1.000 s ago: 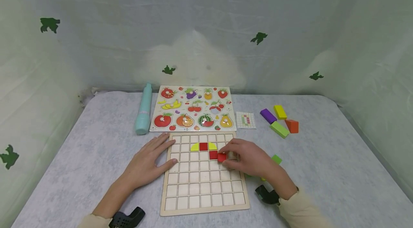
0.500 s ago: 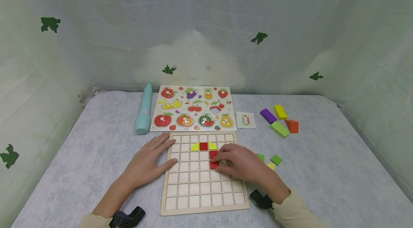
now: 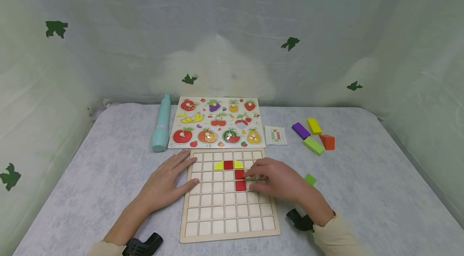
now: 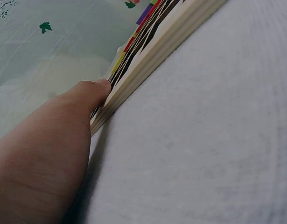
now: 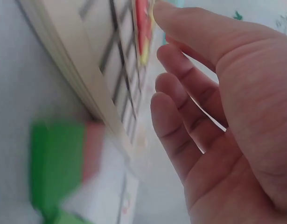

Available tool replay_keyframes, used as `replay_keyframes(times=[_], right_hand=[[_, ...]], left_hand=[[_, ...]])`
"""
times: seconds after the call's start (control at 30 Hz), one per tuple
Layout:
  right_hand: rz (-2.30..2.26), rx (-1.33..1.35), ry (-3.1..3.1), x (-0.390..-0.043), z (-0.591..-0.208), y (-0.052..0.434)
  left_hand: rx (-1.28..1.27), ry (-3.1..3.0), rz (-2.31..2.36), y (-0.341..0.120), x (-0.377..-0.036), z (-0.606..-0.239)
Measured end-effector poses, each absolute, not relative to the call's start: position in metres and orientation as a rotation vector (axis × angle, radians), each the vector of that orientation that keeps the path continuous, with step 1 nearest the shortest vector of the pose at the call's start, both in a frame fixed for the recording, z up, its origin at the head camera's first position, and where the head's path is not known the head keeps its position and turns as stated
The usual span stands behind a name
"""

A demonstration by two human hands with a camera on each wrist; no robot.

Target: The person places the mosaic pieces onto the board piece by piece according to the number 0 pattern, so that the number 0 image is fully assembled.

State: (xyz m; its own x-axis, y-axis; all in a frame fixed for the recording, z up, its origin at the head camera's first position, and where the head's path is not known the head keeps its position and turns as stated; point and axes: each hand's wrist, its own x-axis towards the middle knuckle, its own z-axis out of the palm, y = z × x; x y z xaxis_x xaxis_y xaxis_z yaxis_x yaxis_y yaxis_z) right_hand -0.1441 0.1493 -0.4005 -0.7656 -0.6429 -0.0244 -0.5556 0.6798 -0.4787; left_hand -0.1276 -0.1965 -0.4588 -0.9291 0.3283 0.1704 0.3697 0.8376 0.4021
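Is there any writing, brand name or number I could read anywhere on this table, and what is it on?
No readable text in any view.
Fruit puzzle board: only pictures of fruit, no words.
Small pattern card: coloured squares only, too small for any print to show.
Grid board: blank squares and coloured tiles, no marks.
Teal bottle: no label visible.

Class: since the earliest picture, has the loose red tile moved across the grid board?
Yes. The red tile has moved toward the person, now lying in the grid board cell directly below another red tile.
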Motion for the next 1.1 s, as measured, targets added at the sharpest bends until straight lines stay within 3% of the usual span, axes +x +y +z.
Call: replay_keyframes(times=[0.57,1.1], right_hand=[[-0.745,-0.727,2.645,-0.162,-0.392,0.204],[-0.730,-0.739,2.535,-0.169,-0.401,0.217]], left_hand=[[-0.566,-2.916,-0.669,-0.197,-0.128,-0.460],[-0.559,-2.922,-0.651,-0.196,-0.128,-0.461]])
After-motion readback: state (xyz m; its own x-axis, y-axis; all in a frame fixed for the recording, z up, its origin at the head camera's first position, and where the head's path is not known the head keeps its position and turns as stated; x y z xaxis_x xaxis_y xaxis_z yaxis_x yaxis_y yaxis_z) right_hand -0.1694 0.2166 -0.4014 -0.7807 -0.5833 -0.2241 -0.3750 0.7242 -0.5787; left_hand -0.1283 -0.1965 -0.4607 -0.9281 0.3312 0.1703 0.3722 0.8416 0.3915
